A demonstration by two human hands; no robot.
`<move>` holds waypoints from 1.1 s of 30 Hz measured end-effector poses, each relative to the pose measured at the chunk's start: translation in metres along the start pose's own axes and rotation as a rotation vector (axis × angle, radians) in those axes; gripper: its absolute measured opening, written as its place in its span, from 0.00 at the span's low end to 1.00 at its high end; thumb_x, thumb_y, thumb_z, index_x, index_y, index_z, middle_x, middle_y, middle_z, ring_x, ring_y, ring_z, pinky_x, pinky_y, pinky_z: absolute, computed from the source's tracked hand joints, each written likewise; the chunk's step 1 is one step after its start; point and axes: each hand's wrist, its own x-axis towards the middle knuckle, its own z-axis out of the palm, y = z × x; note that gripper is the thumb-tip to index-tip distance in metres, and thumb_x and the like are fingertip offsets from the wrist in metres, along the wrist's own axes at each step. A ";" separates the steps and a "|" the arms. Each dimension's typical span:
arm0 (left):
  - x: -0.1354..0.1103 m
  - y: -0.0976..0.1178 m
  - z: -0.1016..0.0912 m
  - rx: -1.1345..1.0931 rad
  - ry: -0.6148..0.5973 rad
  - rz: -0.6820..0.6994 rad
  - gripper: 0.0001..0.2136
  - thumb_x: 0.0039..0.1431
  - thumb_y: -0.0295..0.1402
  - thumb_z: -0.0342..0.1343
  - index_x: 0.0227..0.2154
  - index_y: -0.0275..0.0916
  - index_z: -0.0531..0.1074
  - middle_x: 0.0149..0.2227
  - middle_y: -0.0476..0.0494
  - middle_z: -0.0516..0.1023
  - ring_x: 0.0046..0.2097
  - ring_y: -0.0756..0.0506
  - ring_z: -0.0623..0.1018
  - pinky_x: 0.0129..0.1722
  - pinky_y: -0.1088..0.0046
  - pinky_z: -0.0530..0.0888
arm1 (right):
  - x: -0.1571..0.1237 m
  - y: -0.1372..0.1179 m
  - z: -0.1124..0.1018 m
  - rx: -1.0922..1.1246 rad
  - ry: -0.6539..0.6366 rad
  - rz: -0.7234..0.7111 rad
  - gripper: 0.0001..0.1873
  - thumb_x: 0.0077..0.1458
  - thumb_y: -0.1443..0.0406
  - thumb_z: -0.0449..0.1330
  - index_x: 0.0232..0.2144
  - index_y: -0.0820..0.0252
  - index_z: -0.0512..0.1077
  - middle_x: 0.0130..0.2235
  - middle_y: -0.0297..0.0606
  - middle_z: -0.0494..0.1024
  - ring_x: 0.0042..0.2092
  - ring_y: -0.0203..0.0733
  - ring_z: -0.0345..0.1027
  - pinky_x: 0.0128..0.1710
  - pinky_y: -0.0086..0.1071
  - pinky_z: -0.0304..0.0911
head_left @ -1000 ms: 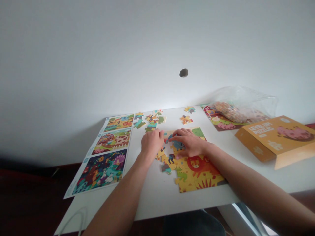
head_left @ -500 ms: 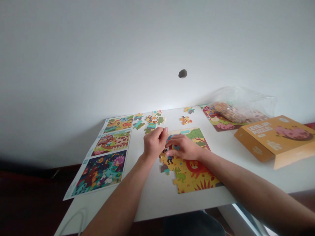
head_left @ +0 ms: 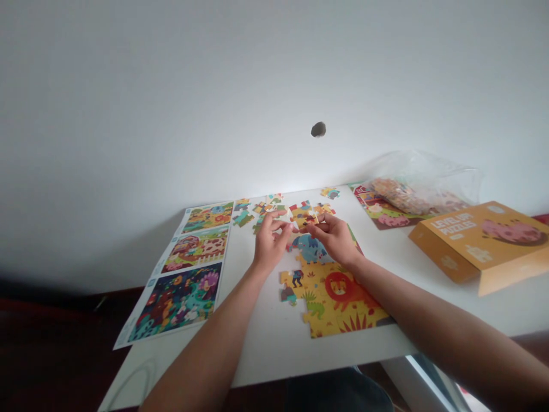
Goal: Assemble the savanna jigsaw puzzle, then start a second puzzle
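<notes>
Above the partly joined jigsaw puzzle [head_left: 338, 286], both my hands are raised close together. A yellow puzzle piece [head_left: 305, 215] with a small figure on it is held up between them. The thumb and fingers of my right hand [head_left: 337, 239] pinch its right side. My left hand [head_left: 270, 240] is closed in a pinch at its left, where a pale edge shows, perhaps of a second piece. On the joined part I see a lion, a blue elephant and a green lizard. Its left edge is ragged, and a figure's legs show there without the upper body.
Several loose puzzle pieces [head_left: 243, 218] lie at the back of the white table [head_left: 266, 355]. A picture sheet [head_left: 171, 274] is on the left. Right of the puzzle are a clear bag of pieces [head_left: 398, 194], a farm picture card [head_left: 386, 220] and a yellow puzzle box [head_left: 480, 240].
Both hands have risen and moved away from the puzzle's left edge. The yellow puzzle piece is now lifted in view between them, and the elephant is uncovered.
</notes>
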 end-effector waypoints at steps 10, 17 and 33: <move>0.005 -0.006 -0.003 0.053 0.072 0.031 0.12 0.59 0.39 0.57 0.43 0.39 0.72 0.39 0.42 0.78 0.40 0.47 0.78 0.26 0.81 0.69 | 0.000 0.005 0.001 0.050 -0.060 0.089 0.21 0.49 0.51 0.67 0.28 0.57 0.63 0.33 0.39 0.82 0.33 0.41 0.74 0.30 0.29 0.59; 0.004 -0.007 -0.005 0.009 0.077 0.057 0.13 0.60 0.37 0.57 0.46 0.39 0.74 0.37 0.43 0.79 0.37 0.48 0.77 0.29 0.79 0.71 | 0.000 0.003 -0.005 -0.195 0.001 -0.072 0.28 0.52 0.57 0.65 0.54 0.55 0.66 0.32 0.31 0.77 0.30 0.35 0.66 0.31 0.30 0.60; 0.004 -0.002 -0.010 -0.030 0.064 0.019 0.16 0.57 0.38 0.56 0.46 0.38 0.76 0.29 0.47 0.75 0.30 0.49 0.73 0.26 0.78 0.68 | 0.001 -0.002 -0.017 -0.748 -0.082 -0.420 0.29 0.56 0.60 0.62 0.59 0.52 0.63 0.45 0.39 0.76 0.44 0.45 0.68 0.48 0.39 0.64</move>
